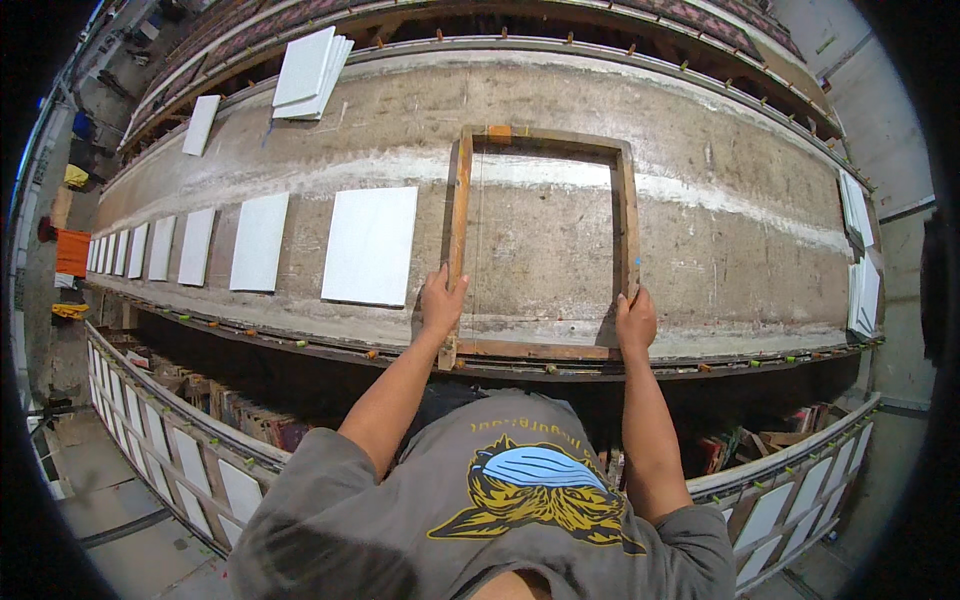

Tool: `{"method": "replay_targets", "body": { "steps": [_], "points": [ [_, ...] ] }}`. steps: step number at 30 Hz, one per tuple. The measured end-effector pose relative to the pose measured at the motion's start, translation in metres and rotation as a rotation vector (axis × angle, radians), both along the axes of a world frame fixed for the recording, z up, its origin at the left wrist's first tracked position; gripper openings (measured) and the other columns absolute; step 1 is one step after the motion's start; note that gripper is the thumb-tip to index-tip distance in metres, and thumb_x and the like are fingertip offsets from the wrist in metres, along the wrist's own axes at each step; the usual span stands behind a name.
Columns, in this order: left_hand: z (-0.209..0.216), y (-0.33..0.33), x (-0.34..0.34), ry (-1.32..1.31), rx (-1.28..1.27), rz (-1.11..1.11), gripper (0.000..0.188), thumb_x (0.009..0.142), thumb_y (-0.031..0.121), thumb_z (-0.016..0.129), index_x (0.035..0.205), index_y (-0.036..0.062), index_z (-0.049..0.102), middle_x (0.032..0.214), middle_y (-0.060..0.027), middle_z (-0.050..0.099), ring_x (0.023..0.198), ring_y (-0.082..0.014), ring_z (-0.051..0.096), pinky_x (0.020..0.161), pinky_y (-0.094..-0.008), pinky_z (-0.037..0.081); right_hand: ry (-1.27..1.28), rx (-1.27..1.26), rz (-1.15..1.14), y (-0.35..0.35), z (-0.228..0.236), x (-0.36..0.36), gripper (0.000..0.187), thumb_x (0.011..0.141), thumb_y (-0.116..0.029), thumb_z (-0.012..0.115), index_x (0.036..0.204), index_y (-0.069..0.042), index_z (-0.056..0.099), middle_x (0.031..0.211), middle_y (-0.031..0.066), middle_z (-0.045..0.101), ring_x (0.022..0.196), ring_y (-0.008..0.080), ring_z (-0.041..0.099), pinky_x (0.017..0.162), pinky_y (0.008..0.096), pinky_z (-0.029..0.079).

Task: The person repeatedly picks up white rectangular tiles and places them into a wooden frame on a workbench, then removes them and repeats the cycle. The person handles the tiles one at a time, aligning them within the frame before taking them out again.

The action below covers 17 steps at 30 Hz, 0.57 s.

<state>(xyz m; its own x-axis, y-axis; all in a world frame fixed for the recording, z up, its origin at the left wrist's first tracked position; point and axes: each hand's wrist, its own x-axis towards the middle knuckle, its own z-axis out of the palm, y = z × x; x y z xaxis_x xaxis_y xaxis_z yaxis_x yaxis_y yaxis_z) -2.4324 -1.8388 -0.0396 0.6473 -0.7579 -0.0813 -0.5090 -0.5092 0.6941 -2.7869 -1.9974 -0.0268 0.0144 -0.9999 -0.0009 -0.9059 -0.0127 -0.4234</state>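
A rectangular wooden frame [628, 200] is in front of me over the long, worn table [740, 270], whose surface shows through its opening. My left hand [440, 302] is closed around the lower part of its left bar. On the opposite bar, near the close corner, my right hand [636, 322] grips the wood. Whether the frame rests flat or is slightly raised, I cannot tell. An orange patch [499, 131] marks its far bar. Left of the frame lies a white square sheet [370, 246], apart from my left hand.
Several white sheets [259, 243] run in a row toward the table's left end. A stack of white sheets [305, 66] lies at the far left edge, beside a single sheet [202, 125]. More stacks [863, 295] sit at the right end. Behind me, another table [240, 490] carries white sheets.
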Motion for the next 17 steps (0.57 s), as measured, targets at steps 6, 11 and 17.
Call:
{"method": "replay_targets", "body": {
  "steps": [6,11,17],
  "points": [
    [-0.006,0.001,0.005,-0.046,0.003,-0.041,0.063,0.097,0.040,0.065,0.136,-0.0083,0.055,0.118,-0.0267,0.057,0.110,-0.0444,0.058,0.094,-0.0479,0.048,0.006,-0.055,0.036,0.002,-0.005,0.000,0.047,0.093,-0.028,0.068,0.131,-0.003,0.058,0.116,0.0222,0.067,0.108,0.0422,0.064,0.088,0.0508,0.052],
    [0.000,-0.002,0.001,-0.076,0.040,-0.026,0.063,0.098,0.041,0.062,0.138,-0.0071,0.054,0.124,-0.0275,0.056,0.113,-0.0445,0.058,0.096,-0.0490,0.048,0.054,-0.049,0.042,0.004,0.001,0.003,0.050,0.093,-0.030,0.068,0.132,-0.001,0.057,0.110,0.0214,0.067,0.101,0.0424,0.065,0.086,0.0519,0.052],
    [-0.012,-0.002,0.008,-0.029,0.127,-0.057,0.069,0.096,0.046,0.064,0.142,-0.0043,0.051,0.145,-0.0258,0.046,0.126,-0.0455,0.054,0.105,-0.0478,0.045,0.079,-0.050,0.056,0.004,-0.009,-0.003,0.056,0.094,-0.032,0.067,0.140,-0.004,0.052,0.119,0.0215,0.066,0.108,0.0419,0.063,0.090,0.0514,0.052]
  ]
}}
